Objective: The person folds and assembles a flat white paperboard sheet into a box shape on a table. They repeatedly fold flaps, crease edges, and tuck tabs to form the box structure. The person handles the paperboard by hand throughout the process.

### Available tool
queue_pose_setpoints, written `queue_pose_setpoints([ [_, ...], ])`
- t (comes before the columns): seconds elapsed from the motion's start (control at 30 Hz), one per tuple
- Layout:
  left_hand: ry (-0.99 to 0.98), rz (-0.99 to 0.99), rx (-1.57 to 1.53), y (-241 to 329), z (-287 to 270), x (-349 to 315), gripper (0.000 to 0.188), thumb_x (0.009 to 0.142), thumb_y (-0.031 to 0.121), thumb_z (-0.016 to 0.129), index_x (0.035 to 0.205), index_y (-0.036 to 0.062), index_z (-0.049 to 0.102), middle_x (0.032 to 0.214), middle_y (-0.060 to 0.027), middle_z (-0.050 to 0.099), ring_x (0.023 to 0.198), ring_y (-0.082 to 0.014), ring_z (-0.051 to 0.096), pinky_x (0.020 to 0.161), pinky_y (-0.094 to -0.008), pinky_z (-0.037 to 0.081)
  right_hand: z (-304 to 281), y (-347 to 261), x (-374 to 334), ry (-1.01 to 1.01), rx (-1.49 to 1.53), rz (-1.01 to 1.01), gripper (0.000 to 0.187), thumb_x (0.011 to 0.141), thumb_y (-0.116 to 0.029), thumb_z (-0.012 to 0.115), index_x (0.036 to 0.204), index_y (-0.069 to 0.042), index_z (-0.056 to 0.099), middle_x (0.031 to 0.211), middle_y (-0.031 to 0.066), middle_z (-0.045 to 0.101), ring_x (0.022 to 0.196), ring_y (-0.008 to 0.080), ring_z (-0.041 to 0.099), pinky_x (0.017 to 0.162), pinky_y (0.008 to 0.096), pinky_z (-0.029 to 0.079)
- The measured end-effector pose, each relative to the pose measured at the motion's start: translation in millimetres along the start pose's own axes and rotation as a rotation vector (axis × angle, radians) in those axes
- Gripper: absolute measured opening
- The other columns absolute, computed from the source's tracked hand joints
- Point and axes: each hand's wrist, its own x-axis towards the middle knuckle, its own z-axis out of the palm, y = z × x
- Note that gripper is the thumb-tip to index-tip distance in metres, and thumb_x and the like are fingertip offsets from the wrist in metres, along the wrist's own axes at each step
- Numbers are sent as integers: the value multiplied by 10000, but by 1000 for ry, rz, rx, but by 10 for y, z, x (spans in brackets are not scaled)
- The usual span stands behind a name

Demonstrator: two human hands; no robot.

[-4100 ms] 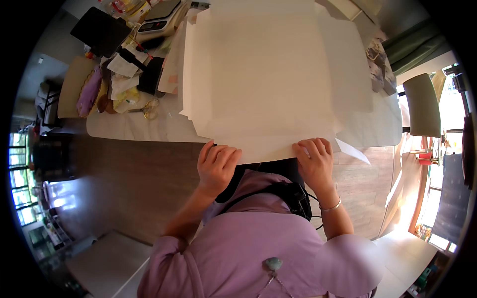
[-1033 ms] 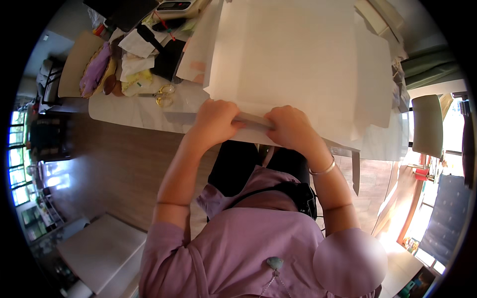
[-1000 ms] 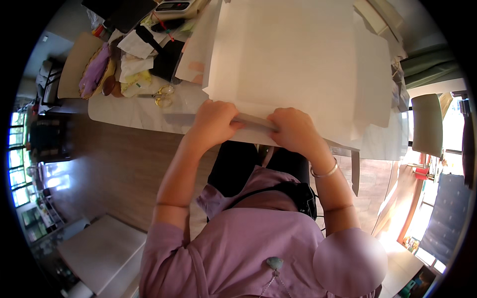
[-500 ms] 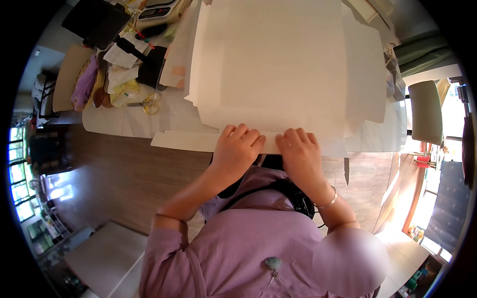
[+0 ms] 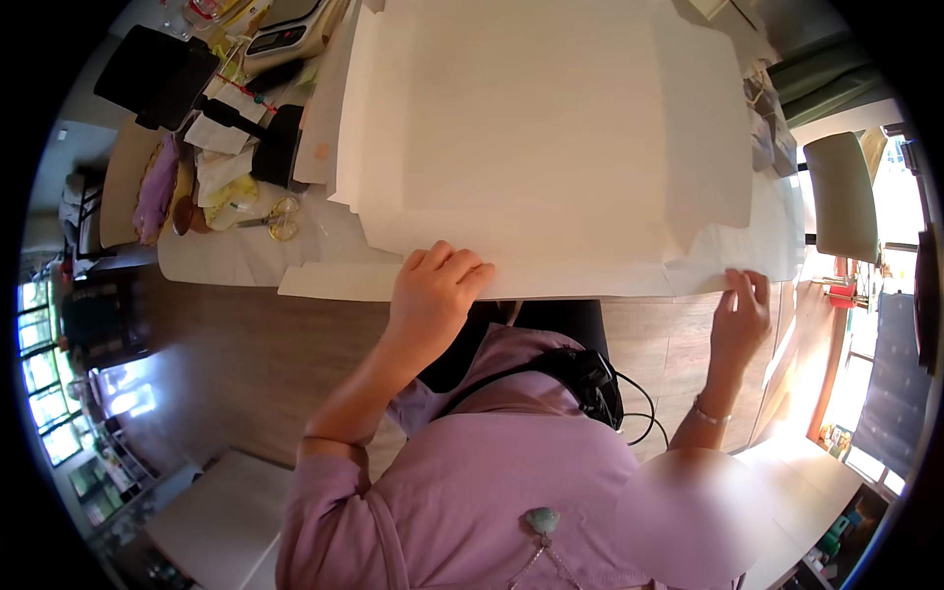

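A large white cardboard box blank (image 5: 531, 128) lies flat on the table, its cut flaps spread at the sides. Along the table's front edge runs its narrow near flap (image 5: 334, 280). My left hand (image 5: 435, 295) is closed over that edge left of the middle, fingers curled on the cardboard and thumb side hidden. Farther right, my right hand (image 5: 739, 313) has its fingers bent round the right end of the near flap. The fingertips there are partly hidden.
On the left of the table (image 5: 221, 265) are scissors (image 5: 283, 218) with yellow handles, a black stand (image 5: 280, 147), crumpled papers and a kitchen scale (image 5: 280, 39). Small boxes (image 5: 777, 138) sit at the right edge. A chair (image 5: 844, 197) stands beyond it.
My right hand has moved right, from near the middle of the front edge to the flap's right end. The hanging right end now lies level. My left hand stays on the edge.
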Motion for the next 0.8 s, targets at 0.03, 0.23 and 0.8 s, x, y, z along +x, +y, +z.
queue_pose_setpoints([
  [0.03,0,-8,1,4,-10,-4,209,739,76,699,943,122,710,897,43,618,855,-163,589,724,-316,454,120,-3,28,72,90,31,419,792,72,684,1123,-180,733,1189,25,674,1044,233,693,823,392,591],
  [0.23,-26,-12,21,7,5,20,176,746,62,682,916,109,688,877,27,596,852,-171,578,710,-320,459,247,-645,-96,-57,530,-293,767,646,156,683,1331,-187,674,1506,135,536,1267,343,618,860,401,597],
  [0.8,-107,14,-1,50,-34,105,266,762,26,695,1018,93,725,927,19,631,887,-188,605,745,-339,493,57,-1452,-15,-83,243,-697,386,707,2,723,1063,-142,759,1169,-10,716,893,228,606,840,358,489],
])
